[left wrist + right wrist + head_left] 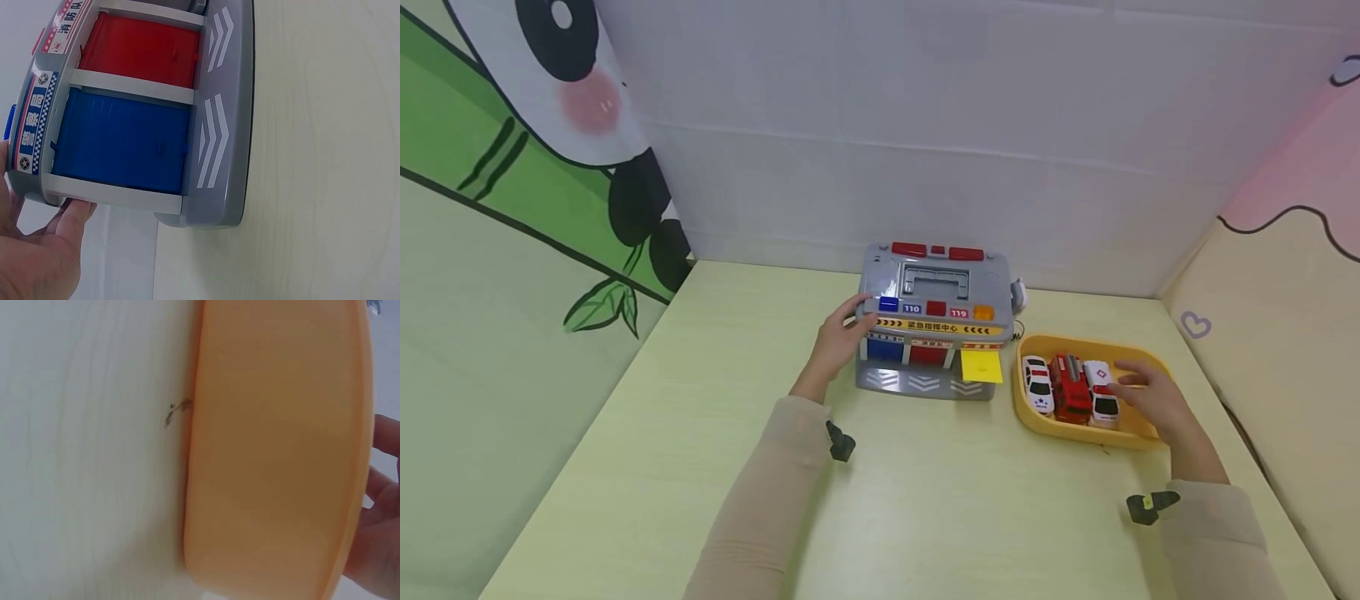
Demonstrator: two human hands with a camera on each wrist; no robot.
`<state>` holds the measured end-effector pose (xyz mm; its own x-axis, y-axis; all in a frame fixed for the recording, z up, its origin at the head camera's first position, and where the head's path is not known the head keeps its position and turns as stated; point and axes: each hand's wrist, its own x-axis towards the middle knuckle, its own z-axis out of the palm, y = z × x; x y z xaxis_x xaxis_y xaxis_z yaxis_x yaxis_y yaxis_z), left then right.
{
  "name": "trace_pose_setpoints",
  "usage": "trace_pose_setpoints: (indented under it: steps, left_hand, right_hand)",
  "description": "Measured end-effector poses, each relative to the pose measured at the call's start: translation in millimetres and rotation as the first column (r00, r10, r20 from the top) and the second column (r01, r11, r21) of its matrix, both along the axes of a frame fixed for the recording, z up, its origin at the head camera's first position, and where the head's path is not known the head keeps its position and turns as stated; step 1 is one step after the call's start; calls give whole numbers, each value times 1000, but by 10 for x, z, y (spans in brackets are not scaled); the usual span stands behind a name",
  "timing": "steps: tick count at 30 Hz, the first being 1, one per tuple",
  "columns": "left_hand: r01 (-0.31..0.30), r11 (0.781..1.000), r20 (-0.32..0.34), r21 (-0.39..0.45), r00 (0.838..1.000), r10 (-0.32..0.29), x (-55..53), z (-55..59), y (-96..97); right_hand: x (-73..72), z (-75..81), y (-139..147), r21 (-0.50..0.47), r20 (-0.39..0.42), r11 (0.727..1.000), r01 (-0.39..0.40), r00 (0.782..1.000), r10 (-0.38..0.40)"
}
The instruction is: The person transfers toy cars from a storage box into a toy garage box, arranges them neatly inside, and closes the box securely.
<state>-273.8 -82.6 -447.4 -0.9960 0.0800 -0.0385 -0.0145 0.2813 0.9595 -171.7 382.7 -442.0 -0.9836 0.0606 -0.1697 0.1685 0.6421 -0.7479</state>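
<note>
Three toy vehicles sit side by side in the yellow tray [275,450] on the table [925,500]: a police car [1038,385], a fire truck [1071,388] and an ambulance [1102,393]. The right hand [1153,400] is over the tray's right end, fingers spread and loosely bent beside the ambulance; whether they touch it, I cannot tell. Left of the tray stands the grey toy station [936,321], its left end gripped by the left hand's [837,340] curled fingers and thumb. Its blue door [122,140] and red door [140,50] are down; the yellow door [981,367] sticks out.
</note>
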Motion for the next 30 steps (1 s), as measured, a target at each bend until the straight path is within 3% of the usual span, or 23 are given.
trace_pose_setpoints:
  steps: [12, 23, 30]
  left_hand:
    - [2, 1000, -8, 10, 1000, -2, 11, -11, -2]
    - [-4, 1000, -17, 7, 1000, 4, 13, -19, -11]
    - [2, 1000, -15, 11, 1000, -2, 20, 6, -7]
  right_hand:
    - [-52, -127, 103, -45, 84, 995, -90, 992, 94]
    - [-127, -81, 130, -93, 138, 982, -165, 975, 176]
    - [-208, -152, 192, -106, 144, 972, -212, 964, 225]
